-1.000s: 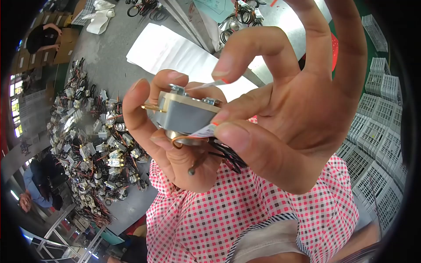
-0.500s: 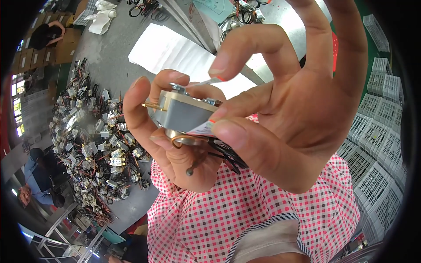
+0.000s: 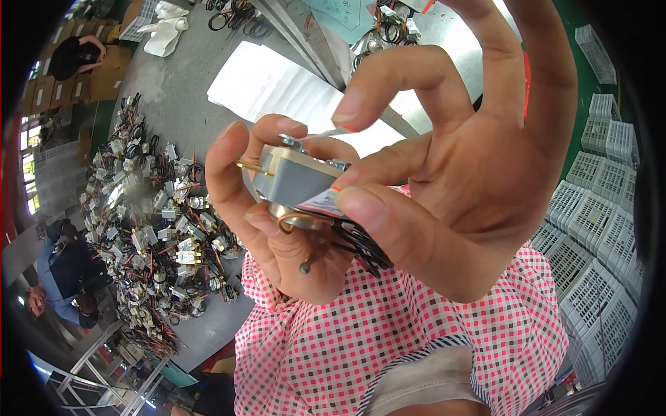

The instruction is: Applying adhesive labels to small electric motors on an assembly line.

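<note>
My left hand (image 3: 267, 253) grips a small grey box-shaped thermostat (image 3: 300, 182) with a beige top edge, metal screws and a brass pin. Below it show a round metal part, a curled copper tube (image 3: 286, 220) and black cable (image 3: 364, 246). My right hand (image 3: 479, 184) pinches a white label (image 3: 322, 202) with a red edge between thumb and a finger, against the box's side. Its bent index finger touches a thin pale strip (image 3: 336, 132) with a red end above the box. Whether strip and label are one piece, I cannot tell. The right hand's other fingers stretch upward.
A large heap of similar parts with cables (image 3: 156, 236) covers the grey table at left. White paper sheets (image 3: 257, 80) lie behind my hands, beside a metal bar (image 3: 295, 35). Grey plastic baskets (image 3: 593, 222) stand at right. Other people (image 3: 66, 270) sit at far left.
The thermostat and my left hand have shifted slightly right and down in the view. My right hand keeps its pinch on the label; the grips look the same.
</note>
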{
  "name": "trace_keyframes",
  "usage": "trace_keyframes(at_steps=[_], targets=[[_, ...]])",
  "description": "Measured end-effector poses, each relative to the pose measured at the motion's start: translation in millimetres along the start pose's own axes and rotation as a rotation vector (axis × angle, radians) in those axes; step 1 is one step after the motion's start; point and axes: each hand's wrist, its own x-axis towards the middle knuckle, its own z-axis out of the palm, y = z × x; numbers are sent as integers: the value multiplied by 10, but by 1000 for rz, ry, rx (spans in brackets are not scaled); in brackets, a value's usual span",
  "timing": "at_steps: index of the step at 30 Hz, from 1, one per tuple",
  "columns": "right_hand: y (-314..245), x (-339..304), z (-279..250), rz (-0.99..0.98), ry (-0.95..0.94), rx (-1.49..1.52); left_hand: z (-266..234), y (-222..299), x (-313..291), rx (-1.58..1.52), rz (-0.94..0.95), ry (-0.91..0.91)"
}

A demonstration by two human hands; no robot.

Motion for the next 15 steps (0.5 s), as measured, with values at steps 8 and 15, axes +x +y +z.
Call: trace_keyframes(at_steps=[8,15], targets=[[9,17,-15,4,-5,1,-39,-91,41,-82,-14,-8],[-4,38,3,9,-15,4,-16,-101,30,-104,-3,21]])
